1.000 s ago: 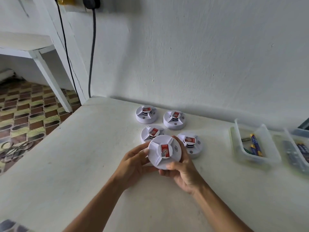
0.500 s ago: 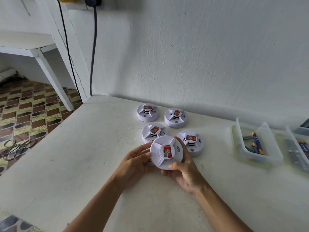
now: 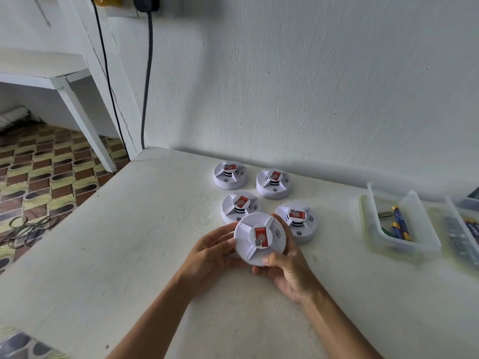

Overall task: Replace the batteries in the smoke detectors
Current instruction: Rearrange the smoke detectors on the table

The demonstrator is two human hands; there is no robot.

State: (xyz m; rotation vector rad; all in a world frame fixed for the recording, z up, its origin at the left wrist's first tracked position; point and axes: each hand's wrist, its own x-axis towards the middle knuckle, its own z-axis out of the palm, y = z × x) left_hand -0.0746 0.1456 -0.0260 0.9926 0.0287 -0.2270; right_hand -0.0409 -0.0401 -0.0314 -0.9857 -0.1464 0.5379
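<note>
Two hands hold one round white smoke detector (image 3: 260, 238) up above the white worktop (image 3: 108, 242), with its face turned up to the camera. The face has a red sticker in the middle and three raised ribs that spread out to the rim. The left hand (image 3: 211, 251) grips the left edge, and its fingers (image 3: 220, 235) curl round the side. The right hand (image 3: 287, 270) holds it from the right and from under, with the thumb pressed on the near rim and the other fingers wrapped behind the far edge. Four more smoke detectors sit flat on the worktop behind the hands, close to the white wall (image 3: 311, 86). The back left detector (image 3: 229, 175) and the back right detector (image 3: 274, 183) stand side by side near the wall. The front left detector (image 3: 239, 207) is partly hidden by the held one, and the front right detector (image 3: 298, 221) sits just beside the right hand. Each has a red sticker on top. Off to the right is a clear plastic tray (image 3: 420, 229) with blue and yellow batteries (image 3: 400, 224) lying in it. A second clear tray (image 3: 464, 234) is at the right edge, and what lies in it is too blurry to tell. Two black cables (image 3: 146, 81) hang down the wall at the back left. The floor (image 3: 39, 172) on the left has brown and yellow tiles.
</note>
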